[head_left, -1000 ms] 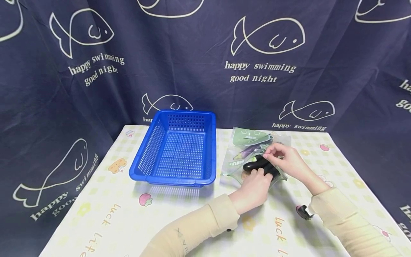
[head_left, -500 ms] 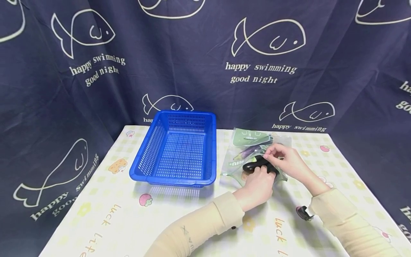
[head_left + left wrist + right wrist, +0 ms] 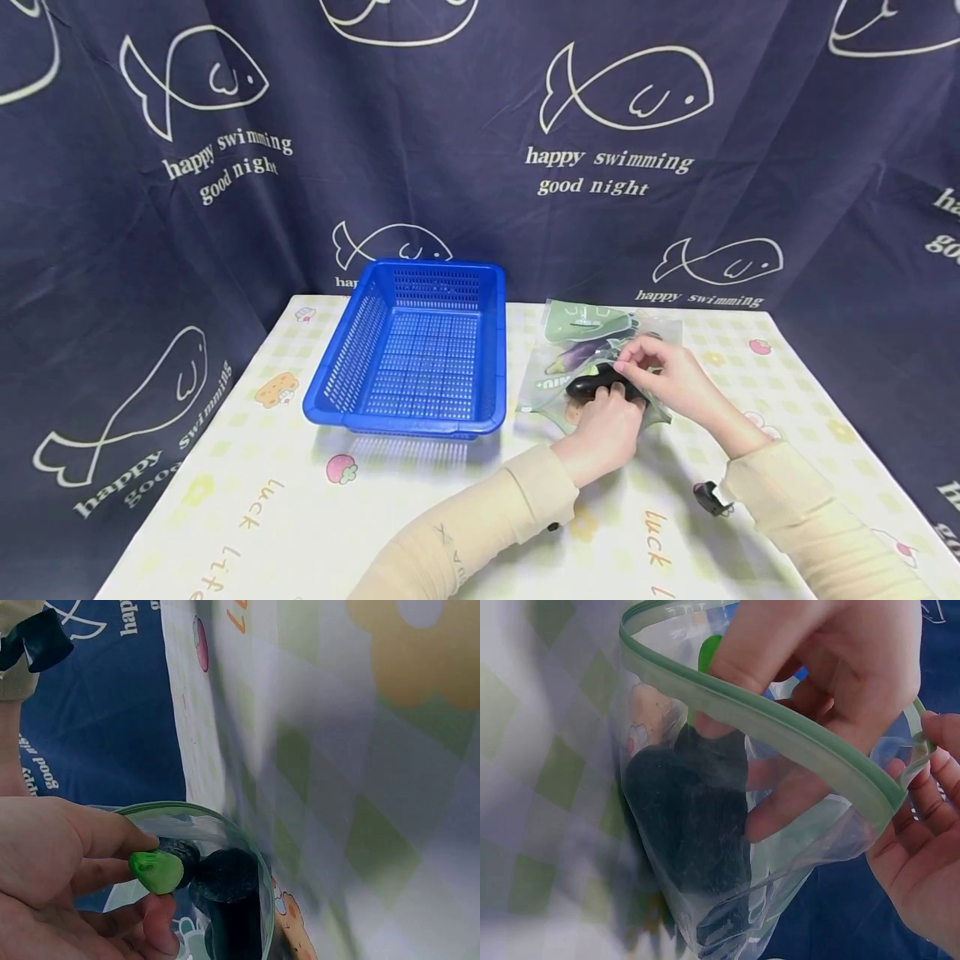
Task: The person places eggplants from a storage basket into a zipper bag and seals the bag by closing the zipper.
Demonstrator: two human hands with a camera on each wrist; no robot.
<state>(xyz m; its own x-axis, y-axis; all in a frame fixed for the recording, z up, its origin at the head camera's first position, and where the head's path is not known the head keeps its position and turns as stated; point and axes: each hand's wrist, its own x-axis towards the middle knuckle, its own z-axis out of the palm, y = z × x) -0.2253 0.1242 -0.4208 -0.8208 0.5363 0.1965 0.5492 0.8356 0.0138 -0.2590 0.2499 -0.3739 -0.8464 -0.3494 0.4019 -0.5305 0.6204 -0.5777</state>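
A clear zip bag [image 3: 534,390] with green edges and printed vegetables lies on the table, its mouth open toward the person. Inside it are dark eggplants [image 3: 682,817]; one shows as a glossy black shape [image 3: 588,385] in the head view. My left hand [image 3: 609,427] reaches into the mouth. In the left wrist view its thumb and fingers pinch the green stem end [image 3: 157,871] of one eggplant, which still lies inside the bag. My right hand [image 3: 673,379] pinches the bag's rim at the right, its fingertips [image 3: 930,729] on the green strip [image 3: 780,720].
A blue perforated basket [image 3: 497,350] stands left of the bag, with nothing seen in it. The table [image 3: 420,508] has a patterned cloth. Behind it hangs a dark blue curtain [image 3: 480,150] with fish prints. A small black object [image 3: 708,498] shows by the right sleeve.
My left hand has shifted a little to the right and deeper over the bag's mouth, its fingers closing near the eggplant's end. My right hand keeps its place on the rim.
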